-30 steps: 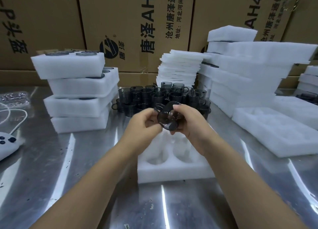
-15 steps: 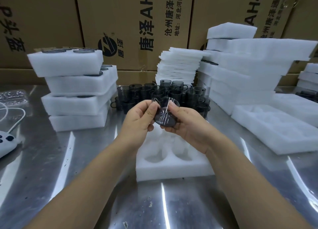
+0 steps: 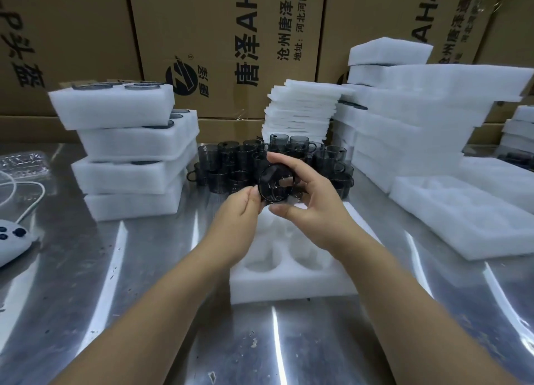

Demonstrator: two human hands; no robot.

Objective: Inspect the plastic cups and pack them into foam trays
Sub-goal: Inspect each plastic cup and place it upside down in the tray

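Note:
A dark smoky plastic cup (image 3: 275, 185) is held up above the table, its round end turned towards me. My left hand (image 3: 238, 220) pinches its lower left edge. My right hand (image 3: 310, 202) wraps it from the right, fingers over the top and thumb beneath. Under the hands lies a white foam tray (image 3: 284, 280) with round pockets that look unfilled. Several more dark cups with handles (image 3: 231, 162) stand bunched on the steel table behind my hands.
A stack of foam trays holding dark cups (image 3: 127, 150) rises at left. Thin foam sheets (image 3: 300, 110) and taller foam piles (image 3: 404, 118) stand at back right; a long foam tray (image 3: 462, 220) lies right. A white device with cable (image 3: 11, 240) sits far left. Cardboard boxes (image 3: 225, 37) wall the back.
Both hands have lifted the cup slightly and turned it between the fingers. My left hand's grip has slid to the cup's lower left edge, and my right fingers now reach over its top.

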